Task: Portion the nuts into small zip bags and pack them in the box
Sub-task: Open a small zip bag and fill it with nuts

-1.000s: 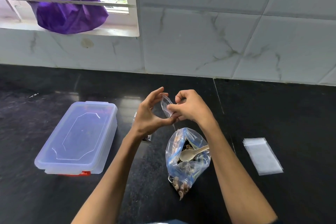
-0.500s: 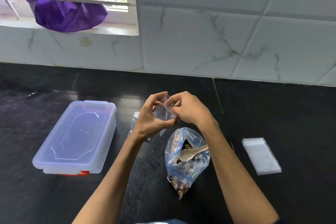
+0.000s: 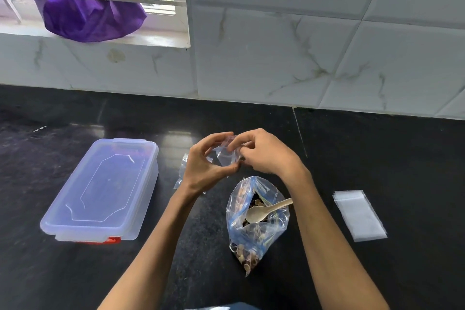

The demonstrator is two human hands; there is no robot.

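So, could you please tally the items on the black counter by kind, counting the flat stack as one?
Clear lidded plastic box: 1
Large clear bag of nuts: 1
Pale wooden spoon: 1
Stack of empty small zip bags: 1
Loose small clear zip bags, one in the hands, one behind the left wrist: 2
Total: 6

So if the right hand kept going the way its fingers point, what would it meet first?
The right hand points leftward at the small zip bag it already pinches; just beyond is the left hand. Depth looks matched, though one view can't confirm.
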